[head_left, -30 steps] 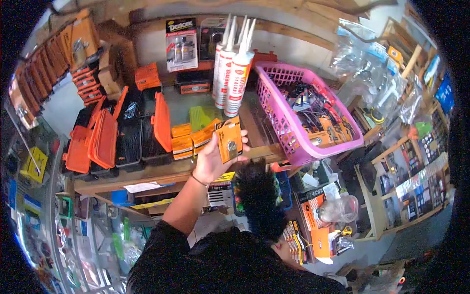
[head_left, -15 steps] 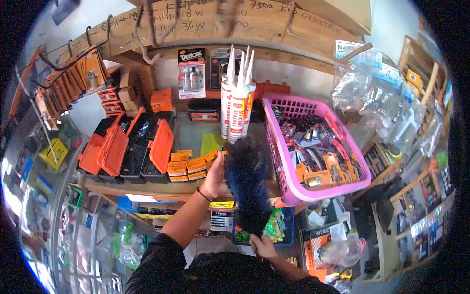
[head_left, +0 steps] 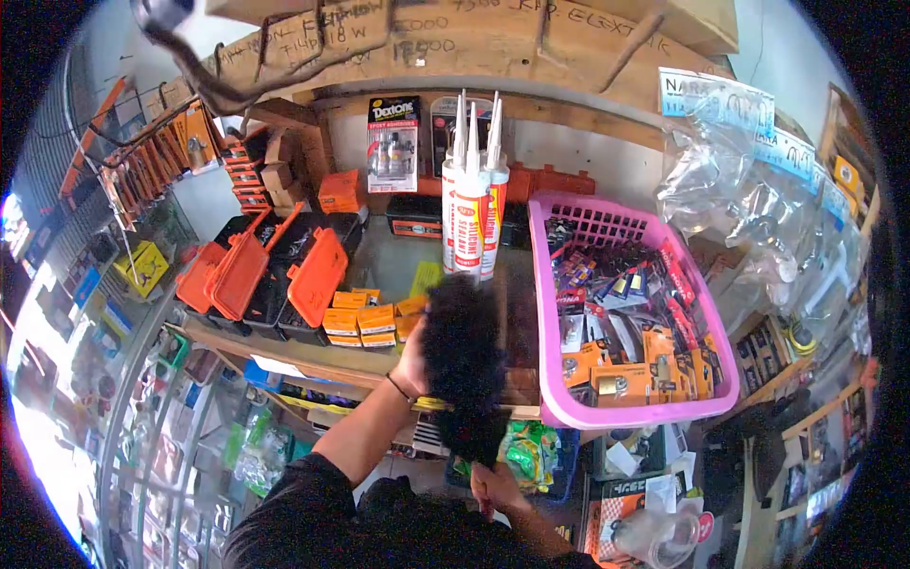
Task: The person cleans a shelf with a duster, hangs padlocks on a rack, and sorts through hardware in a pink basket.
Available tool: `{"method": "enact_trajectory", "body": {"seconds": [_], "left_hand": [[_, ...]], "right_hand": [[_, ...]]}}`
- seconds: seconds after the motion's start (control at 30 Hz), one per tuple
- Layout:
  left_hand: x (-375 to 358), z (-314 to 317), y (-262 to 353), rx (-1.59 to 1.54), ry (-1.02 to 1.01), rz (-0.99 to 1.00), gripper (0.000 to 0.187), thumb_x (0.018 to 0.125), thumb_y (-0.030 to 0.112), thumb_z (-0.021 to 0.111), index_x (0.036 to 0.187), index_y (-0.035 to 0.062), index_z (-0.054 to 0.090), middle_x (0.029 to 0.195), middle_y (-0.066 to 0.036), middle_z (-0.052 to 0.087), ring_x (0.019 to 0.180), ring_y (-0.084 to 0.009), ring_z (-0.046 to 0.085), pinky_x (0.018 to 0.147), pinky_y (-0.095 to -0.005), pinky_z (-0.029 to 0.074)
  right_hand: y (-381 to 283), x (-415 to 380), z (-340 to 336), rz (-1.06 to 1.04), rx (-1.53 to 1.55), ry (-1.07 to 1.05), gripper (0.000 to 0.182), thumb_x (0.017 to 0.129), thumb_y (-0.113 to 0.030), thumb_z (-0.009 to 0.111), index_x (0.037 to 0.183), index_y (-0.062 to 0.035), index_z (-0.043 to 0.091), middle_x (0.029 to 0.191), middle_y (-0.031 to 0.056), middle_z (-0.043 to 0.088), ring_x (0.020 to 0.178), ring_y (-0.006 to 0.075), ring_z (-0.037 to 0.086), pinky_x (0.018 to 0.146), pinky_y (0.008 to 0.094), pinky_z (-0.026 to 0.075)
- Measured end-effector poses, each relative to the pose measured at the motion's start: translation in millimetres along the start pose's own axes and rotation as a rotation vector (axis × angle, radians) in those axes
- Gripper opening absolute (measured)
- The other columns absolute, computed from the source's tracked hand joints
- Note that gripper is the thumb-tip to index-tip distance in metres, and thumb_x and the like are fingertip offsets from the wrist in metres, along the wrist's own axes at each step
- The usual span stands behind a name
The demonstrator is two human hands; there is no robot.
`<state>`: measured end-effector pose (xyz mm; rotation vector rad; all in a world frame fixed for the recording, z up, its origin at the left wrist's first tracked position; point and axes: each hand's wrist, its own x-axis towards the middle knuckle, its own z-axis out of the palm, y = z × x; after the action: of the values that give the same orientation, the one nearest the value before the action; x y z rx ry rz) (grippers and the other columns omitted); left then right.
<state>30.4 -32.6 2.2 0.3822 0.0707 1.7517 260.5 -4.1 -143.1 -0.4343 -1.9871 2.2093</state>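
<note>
My right hand [head_left: 491, 486] is shut on the handle of a black feather duster [head_left: 462, 351], low in the middle of the view. The duster's bushy head stands upright in front of the wooden shelf edge [head_left: 284, 348]. My left hand [head_left: 411, 365] is raised to the shelf edge just left of the duster head. Its fingers are hidden behind the feathers, so I cannot see what they hold. Small orange boxes [head_left: 374, 320] lie stacked on the shelf right beside that hand.
A pink basket [head_left: 545, 313] of carded padlocks sits at the right of the shelf. White sealant tubes [head_left: 471, 218] stand behind the duster, and open orange-lidded cases [head_left: 313, 275] lie left. Clear bags [head_left: 749, 218] hang right, and a glass showcase [head_left: 142, 427] is lower left.
One second ago my left hand held an orange padlock card in plain sight. The duster has since risen in front of it, and my right hand on its handle has come into view.
</note>
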Motion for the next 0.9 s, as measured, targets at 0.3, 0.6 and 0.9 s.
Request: {"method": "enact_trajectory", "body": {"seconds": [0.3,0.6,0.9], "left_hand": [[6.9,-15.0,7.0,0.073,-0.002,-0.068,0.052,0.085,0.046,0.038,0.119,0.0077,0.041,0.117,-0.015,0.048,0.106,-0.0335,0.047,0.088,-0.0492,0.039],[-4.7,-4.8,6.1,0.086,-0.081,-0.048,0.058,0.084,0.051,0.036,0.124,0.0092,0.040,0.122,-0.014,0.046,0.109,-0.0311,0.046,0.094,-0.0465,0.034],[1.2,3.4,6.9,-0.003,0.045,-0.038,0.056,0.084,0.050,0.038,0.122,0.0093,0.042,0.114,-0.012,0.051,0.108,-0.0283,0.046,0.094,-0.0464,0.035]], "right_hand": [[12.1,2.7,-21.2,0.186,-0.206,0.076,0.037,0.082,-0.038,0.051,0.062,-0.0077,0.046,0.049,0.0013,0.044,0.037,0.0115,0.039,0.034,0.0276,0.031],[-14.2,1.7,-15.3,0.388,-0.489,-0.105,0.030,0.084,-0.031,0.050,0.070,-0.0042,0.049,0.052,0.0049,0.047,0.043,0.0178,0.051,0.038,0.0272,0.039],[-58.7,-23.4,-2.1,0.308,-0.054,0.047,0.037,0.089,-0.029,0.042,0.059,-0.0070,0.042,0.048,0.0003,0.039,0.039,0.0111,0.038,0.037,0.0265,0.030]]}}
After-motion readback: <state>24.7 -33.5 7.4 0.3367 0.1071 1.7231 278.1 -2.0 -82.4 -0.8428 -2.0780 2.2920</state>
